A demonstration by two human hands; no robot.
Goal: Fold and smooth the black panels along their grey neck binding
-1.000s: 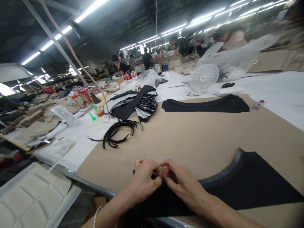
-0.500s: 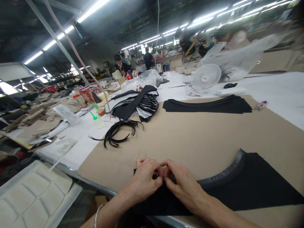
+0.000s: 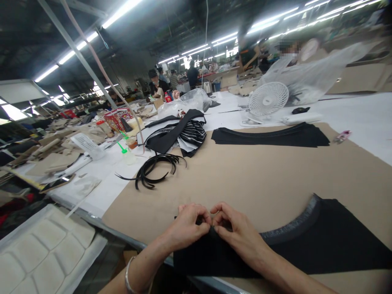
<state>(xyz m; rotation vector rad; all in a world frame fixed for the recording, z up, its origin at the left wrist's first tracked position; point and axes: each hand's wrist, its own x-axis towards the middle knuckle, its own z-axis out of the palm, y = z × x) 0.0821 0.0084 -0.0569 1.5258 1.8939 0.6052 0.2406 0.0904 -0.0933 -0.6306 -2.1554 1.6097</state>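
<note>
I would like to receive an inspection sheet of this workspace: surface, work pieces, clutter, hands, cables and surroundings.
Surface: brown sheet over a white-covered table.
Job's things: black panel with a greyish curved edge, at the near side; black stack beyond it.
Clutter: loose black strips, green-tipped bottle, white fan.
Left hand: fingers pinched at the black panel's edge.
Right hand: likewise, close beside the left.
Cables: pinkish cord or hose, cannot tell which, slanting down towards the table's left part.
Surroundings: people in the background, strip lights overhead.
</note>
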